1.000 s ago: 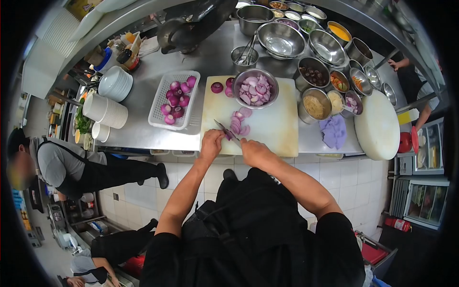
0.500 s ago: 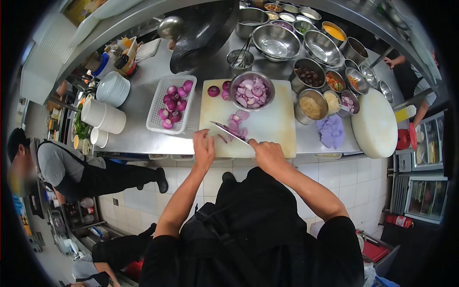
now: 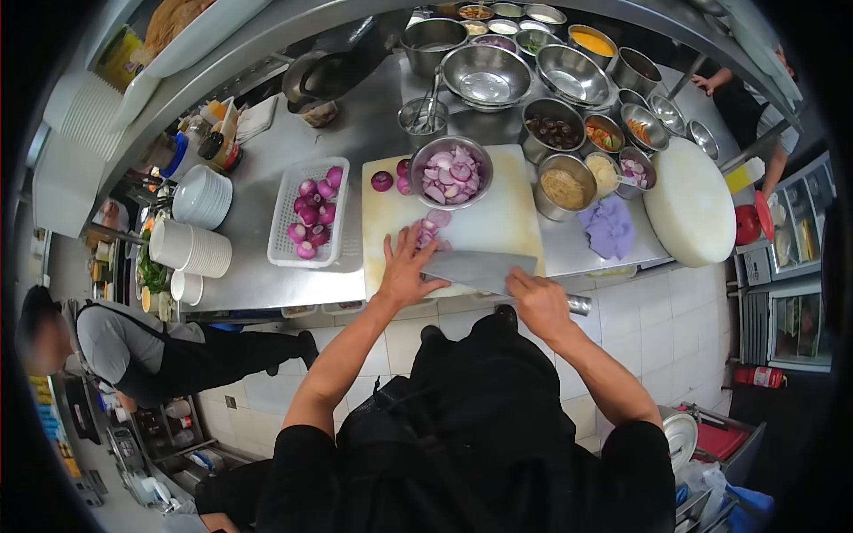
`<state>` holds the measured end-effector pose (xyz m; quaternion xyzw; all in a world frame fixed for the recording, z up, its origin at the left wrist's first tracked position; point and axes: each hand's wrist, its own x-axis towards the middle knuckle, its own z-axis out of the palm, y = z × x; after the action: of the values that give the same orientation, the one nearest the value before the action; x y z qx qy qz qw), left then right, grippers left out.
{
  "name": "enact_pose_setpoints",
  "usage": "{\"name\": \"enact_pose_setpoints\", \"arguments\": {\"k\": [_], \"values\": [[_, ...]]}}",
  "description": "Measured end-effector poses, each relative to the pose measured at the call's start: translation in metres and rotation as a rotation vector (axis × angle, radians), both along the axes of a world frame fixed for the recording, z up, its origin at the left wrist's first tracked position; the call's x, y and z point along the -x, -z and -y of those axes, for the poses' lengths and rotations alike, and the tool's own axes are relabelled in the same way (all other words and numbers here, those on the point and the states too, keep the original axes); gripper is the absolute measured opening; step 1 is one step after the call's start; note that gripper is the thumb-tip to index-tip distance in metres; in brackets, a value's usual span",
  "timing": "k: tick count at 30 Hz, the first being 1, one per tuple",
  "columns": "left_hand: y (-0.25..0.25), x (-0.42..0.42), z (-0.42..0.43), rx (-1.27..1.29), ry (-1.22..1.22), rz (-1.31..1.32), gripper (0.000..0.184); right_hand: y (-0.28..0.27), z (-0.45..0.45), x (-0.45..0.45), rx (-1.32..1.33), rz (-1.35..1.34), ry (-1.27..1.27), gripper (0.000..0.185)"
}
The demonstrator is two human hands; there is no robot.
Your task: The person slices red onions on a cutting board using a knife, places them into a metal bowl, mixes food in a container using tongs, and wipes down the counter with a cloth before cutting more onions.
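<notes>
On the tabletop [image 3: 244,277], the chopping board [image 3: 511,222] serves as landmark. At its far middle part, a metal bowl [image 3: 488,182] is set, filled nearly to the rim with cut purple onion [image 3: 450,171]; by that amount, a good share of the cutting can be judged done. Near the board's left-hand side, a small group of slices [image 3: 429,229] is seen lying loose, cut but not gathered into the bowl.

Beside the bowl, at the board's far left corner, purple onions [image 3: 382,181] are left; whether they are whole or halved cannot be told. To the left of the board, apart from it, a white basket [image 3: 334,238] is seen, in which a pile of uncut onions [image 3: 311,211] is held, so a fair amount is judged to be left over.

At the board's near edge, a broad knife [image 3: 480,269] is gripped by its handle end in the closed fingers of the right hand [image 3: 539,304], the blade pointed leftward. The left hand [image 3: 409,271] is laid over the board's near left part with its fingers spread, beside the slices and the blade's tip; nothing is seen gripped in it.
</notes>
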<state>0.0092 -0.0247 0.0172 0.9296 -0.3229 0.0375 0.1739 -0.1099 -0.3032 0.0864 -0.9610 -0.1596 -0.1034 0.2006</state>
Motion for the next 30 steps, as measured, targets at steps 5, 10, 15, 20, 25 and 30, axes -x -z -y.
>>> {"name": "enact_pose_setpoints", "arguments": {"k": [5,10,15,20,25,30], "values": [[0.014,-0.046,-0.003,0.094,0.145,-0.099,0.111,0.048,0.036,0.026,-0.966,-0.712,0.357,0.01],[0.004,-0.078,0.019,0.116,0.382,-0.091,0.099,0.09,0.006,0.015,-1.344,-0.796,0.6,0.015],[0.003,-0.068,0.02,0.266,0.418,-0.052,0.085,0.089,-0.055,0.005,-1.171,-0.865,0.629,0.022],[0.014,-0.015,0.02,0.455,0.011,-0.008,0.072,0.088,-0.12,0.0,-1.101,-0.921,0.513,0.024],[0.022,-0.006,0.009,0.602,-0.207,-0.048,0.051,0.083,-0.157,-0.009,-1.124,-0.952,0.427,0.023],[0.0,-0.02,0.016,0.719,-0.149,0.083,0.046,0.052,-0.16,-0.016,-1.127,-0.771,0.388,0.02]]}}
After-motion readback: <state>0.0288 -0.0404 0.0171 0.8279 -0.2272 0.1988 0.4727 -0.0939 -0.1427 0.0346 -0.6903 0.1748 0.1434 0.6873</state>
